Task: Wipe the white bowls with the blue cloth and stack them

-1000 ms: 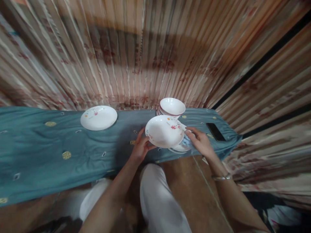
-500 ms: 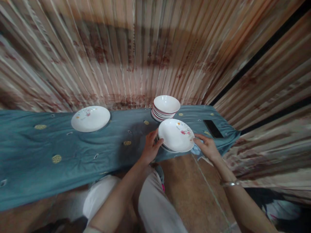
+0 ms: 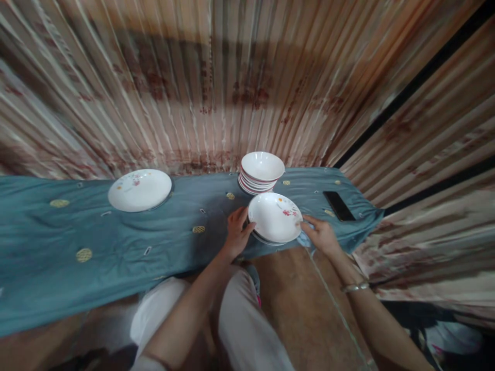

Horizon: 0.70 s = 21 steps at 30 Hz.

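Two hands, left (image 3: 237, 234) and right (image 3: 324, 236), are clamped by thumb and fingers on opposite sides of the plate (image 3: 274, 217), which is set over other plates (image 3: 267, 240) near the table's (image 3: 174, 245) front edge, just before the bowls (image 3: 262, 167). The pile could be tipped floorward if the plate were dragged toward the body, or the bowls could be knocked if it were pushed back; with uneven release, the rims could be chipped.
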Tool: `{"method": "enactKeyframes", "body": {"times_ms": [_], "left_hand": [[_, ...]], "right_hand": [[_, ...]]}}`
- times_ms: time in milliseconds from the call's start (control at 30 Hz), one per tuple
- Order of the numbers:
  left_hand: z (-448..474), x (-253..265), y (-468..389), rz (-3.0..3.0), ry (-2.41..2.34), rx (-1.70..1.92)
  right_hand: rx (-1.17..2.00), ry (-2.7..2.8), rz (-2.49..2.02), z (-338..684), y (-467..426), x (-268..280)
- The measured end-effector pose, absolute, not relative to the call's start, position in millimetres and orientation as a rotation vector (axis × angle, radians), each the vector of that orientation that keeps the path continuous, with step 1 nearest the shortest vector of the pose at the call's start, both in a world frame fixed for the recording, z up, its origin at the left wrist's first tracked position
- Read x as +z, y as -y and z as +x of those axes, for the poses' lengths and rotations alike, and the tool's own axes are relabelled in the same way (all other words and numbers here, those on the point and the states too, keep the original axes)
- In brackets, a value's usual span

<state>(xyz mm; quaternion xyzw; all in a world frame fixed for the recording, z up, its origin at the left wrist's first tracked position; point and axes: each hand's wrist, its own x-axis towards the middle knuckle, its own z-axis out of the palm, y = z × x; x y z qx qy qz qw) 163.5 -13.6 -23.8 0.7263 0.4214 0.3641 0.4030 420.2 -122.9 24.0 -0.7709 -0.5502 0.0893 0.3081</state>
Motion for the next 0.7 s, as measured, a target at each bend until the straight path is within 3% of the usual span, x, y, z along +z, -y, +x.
{"method": "enactKeyframes", "body": {"times_ms": [367, 700], "left_hand": [[163.1, -13.3, 12.6, 1.747, -1.082, 0.895], [167.6, -10.9, 23.2, 1.658, -1.094, 0.849]], "right_hand": [[0.167, 1.596, -2.105, 412.1, 119.5, 39.7], [-0.241, 1.568, -2.321, 400.8, 145.6, 65.0]]}}
